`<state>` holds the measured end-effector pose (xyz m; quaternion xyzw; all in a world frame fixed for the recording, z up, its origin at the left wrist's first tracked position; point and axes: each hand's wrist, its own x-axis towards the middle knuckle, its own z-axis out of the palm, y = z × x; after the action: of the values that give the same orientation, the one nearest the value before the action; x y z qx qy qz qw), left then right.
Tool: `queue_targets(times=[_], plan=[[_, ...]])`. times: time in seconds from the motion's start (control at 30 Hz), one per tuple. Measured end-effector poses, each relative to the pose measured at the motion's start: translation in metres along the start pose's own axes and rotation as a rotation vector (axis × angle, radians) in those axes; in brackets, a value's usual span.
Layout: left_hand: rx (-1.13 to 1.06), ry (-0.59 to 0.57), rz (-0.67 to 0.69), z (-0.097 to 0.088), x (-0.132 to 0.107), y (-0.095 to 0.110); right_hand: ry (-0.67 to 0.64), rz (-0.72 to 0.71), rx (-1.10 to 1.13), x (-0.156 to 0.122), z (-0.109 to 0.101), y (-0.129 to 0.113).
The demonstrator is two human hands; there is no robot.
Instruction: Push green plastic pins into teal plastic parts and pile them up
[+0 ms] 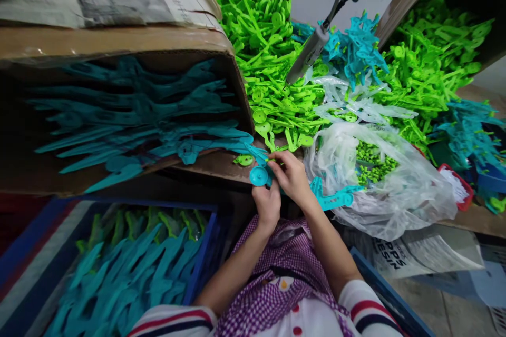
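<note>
While the left hand (268, 204) pinches a teal plastic piece with a round disc end (260, 175), the right hand (291, 178) closes on it too — fingertips at a small green plastic peg (272, 160).

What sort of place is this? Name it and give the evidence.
Probably a small assembly workshop for plastic toy parts. A cardboard box holds stacked teal pieces, loose green parts lie heaped on the bench, and both hands, left hand and right hand, hold a teal piece.
</note>
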<state>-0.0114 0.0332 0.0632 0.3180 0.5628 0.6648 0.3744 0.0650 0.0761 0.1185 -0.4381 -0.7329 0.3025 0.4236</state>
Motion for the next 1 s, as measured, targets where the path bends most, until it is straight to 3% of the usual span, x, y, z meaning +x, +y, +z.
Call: queue_targets(times=[0.17, 0.4, 0.53, 0.63, 0.7, 0.8, 0.83, 0.9, 1.0], plan=[[0.040, 0.022, 0.007, 0.002, -0.004, 0.003, -0.032, -0.071, -0.046, -0.005, -0.002, 0.003], [-0.006, 0.000, 0.009, 0.008, -0.009, 0.000, -0.004, -0.028, -0.040, -0.002, 0.003, 0.007], [-0.166, -0.008, -0.118, 0.014, 0.004, -0.002, 0.034, -0.042, -0.017, -0.008, 0.007, 0.006], [-0.323, 0.008, -0.193, 0.008, 0.019, 0.000, 0.137, -0.002, -0.069, -0.040, -0.031, 0.014], [-0.357, 0.014, -0.231, -0.003, 0.027, 0.001, 0.310, 0.121, -0.166, -0.074, -0.080, 0.029], [-0.435, -0.040, -0.360, -0.016, 0.033, 0.002, 0.559, 0.358, -0.372, -0.121, -0.160, 0.071], [-0.487, -0.072, -0.409, -0.018, 0.033, 0.002, 0.564, 0.417, -0.452, -0.131, -0.181, 0.088], [-0.576, -0.121, -0.460, -0.016, 0.031, 0.004, 0.441, 0.472, -0.598, -0.138, -0.208, 0.124], [-0.576, -0.108, -0.409, -0.005, 0.024, 0.008, 0.195, 0.432, -0.749, -0.126, -0.214, 0.165]])
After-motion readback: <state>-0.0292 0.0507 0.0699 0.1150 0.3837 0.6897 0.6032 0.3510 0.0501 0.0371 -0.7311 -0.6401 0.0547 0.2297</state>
